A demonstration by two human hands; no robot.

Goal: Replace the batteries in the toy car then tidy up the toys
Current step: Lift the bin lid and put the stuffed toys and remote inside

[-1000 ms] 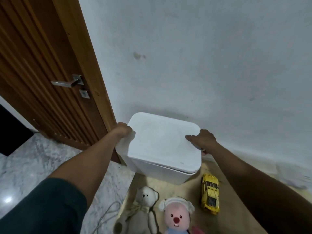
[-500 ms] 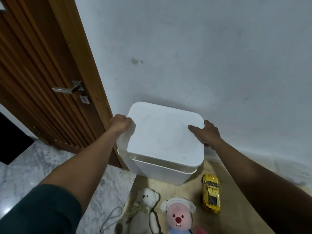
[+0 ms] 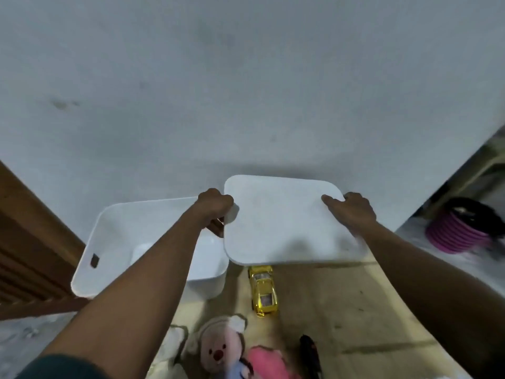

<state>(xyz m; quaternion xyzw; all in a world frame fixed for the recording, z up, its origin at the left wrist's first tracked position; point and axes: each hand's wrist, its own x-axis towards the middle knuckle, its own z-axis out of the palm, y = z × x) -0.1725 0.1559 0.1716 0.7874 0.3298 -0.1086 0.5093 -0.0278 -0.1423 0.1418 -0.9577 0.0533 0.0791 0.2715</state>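
I hold a white lid point(image 3: 284, 220) in the air, level, to the right of its box. My left hand point(image 3: 214, 207) grips the lid's left edge and my right hand point(image 3: 352, 210) grips its right edge. The white storage box point(image 3: 114, 242) stands uncovered against the wall at the left, partly hidden by my left forearm. A yellow toy car point(image 3: 263, 291) lies on the tan mat below the lid. A pink-faced plush doll point(image 3: 218, 348) lies near the bottom edge, with a pink soft toy point(image 3: 269, 363) beside it and a dark object point(image 3: 310, 354) to their right.
A grey wall point(image 3: 246, 91) fills the background. A wooden door point(image 3: 30, 255) stands at the left. A purple ribbed item point(image 3: 459, 231) sits on the marble floor at the right, next to a furniture leg point(image 3: 475, 173). A tan mat point(image 3: 341, 310) covers the floor under the toys.
The lid came off the box and travelled to the right in both hands. The box is now uncovered. The view swung right, so the door handle left the frame.
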